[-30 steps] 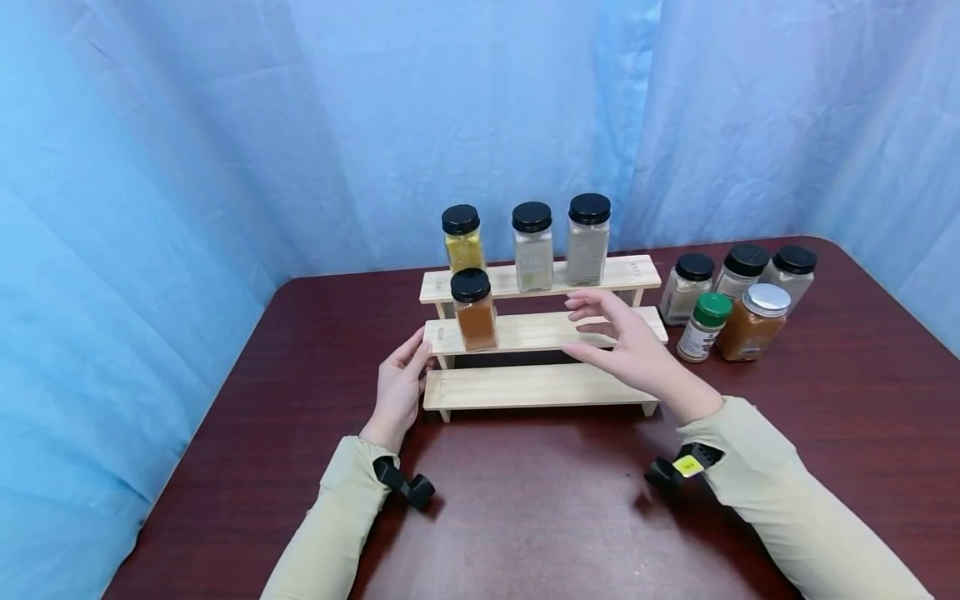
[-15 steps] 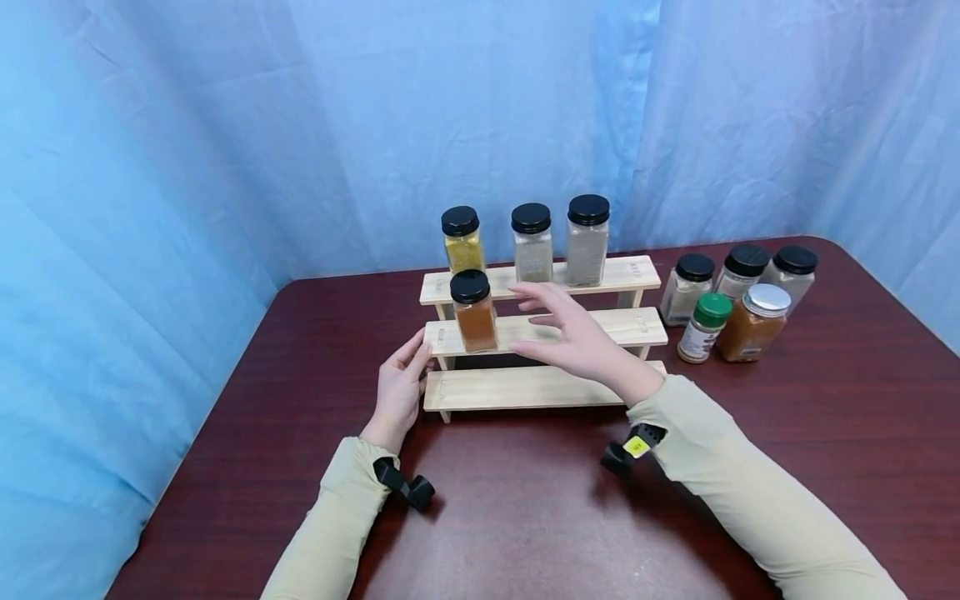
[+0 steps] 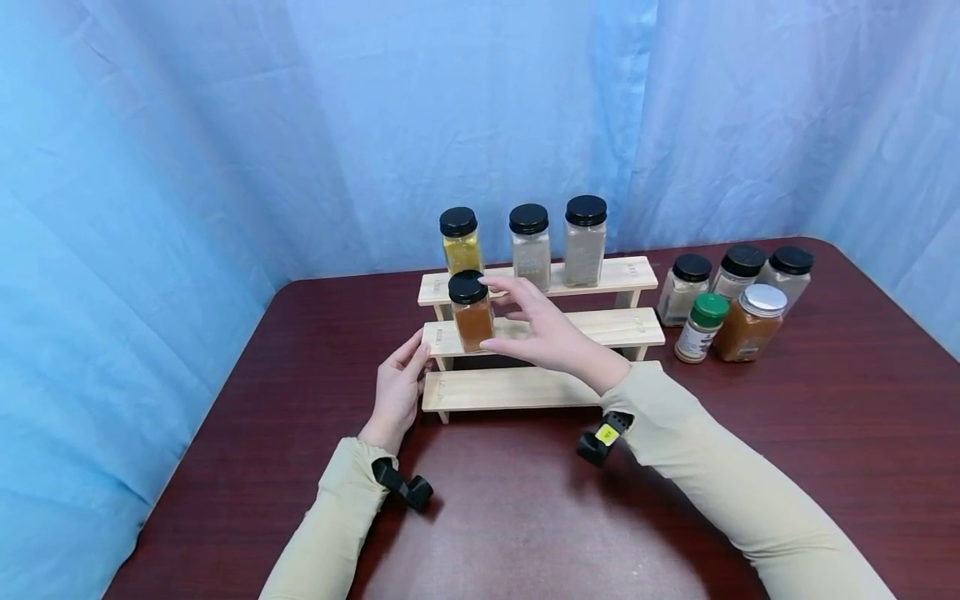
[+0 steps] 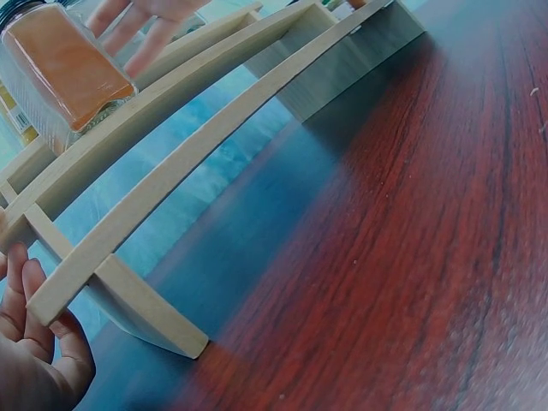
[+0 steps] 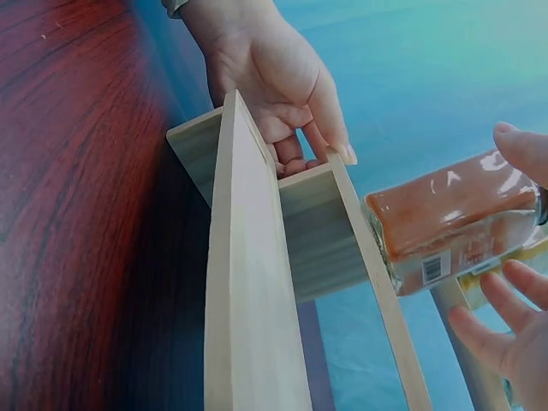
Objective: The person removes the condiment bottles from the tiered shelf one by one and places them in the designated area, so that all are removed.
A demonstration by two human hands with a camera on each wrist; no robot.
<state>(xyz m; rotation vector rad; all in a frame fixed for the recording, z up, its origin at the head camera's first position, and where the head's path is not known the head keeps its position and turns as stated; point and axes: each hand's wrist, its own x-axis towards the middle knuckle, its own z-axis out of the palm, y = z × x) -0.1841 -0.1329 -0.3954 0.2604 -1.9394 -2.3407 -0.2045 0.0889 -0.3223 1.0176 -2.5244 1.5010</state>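
Observation:
A three-tier wooden rack [image 3: 547,387] stands on the table, and my left hand [image 3: 397,387] grips the left end of its middle shelf, thumb on the edge. In the left wrist view the fingers [image 4: 43,342] are at the ends of the shelves. On that middle shelf, at the left, stands a black-lidded spice jar [image 3: 472,323] of orange-brown powder. My right hand [image 3: 551,329] is at the jar's right side, fingers and thumb spread around it. In the right wrist view its fingers [image 5: 505,321] stand apart from the glass, with the jar [image 5: 454,223] between them and the thumb.
Three black-lidded jars stand on the top shelf, one with yellow contents [image 3: 461,250]. Right of the rack are several more jars: a green-lidded one [image 3: 697,329], a silver-lidded one [image 3: 750,329] and black-lidded ones. A blue curtain [image 3: 480,100] hangs behind the table [image 3: 525,500].
My right hand has moved left along the middle shelf, up to the orange-brown spice jar. The left hand has kept its grip on the rack's end.

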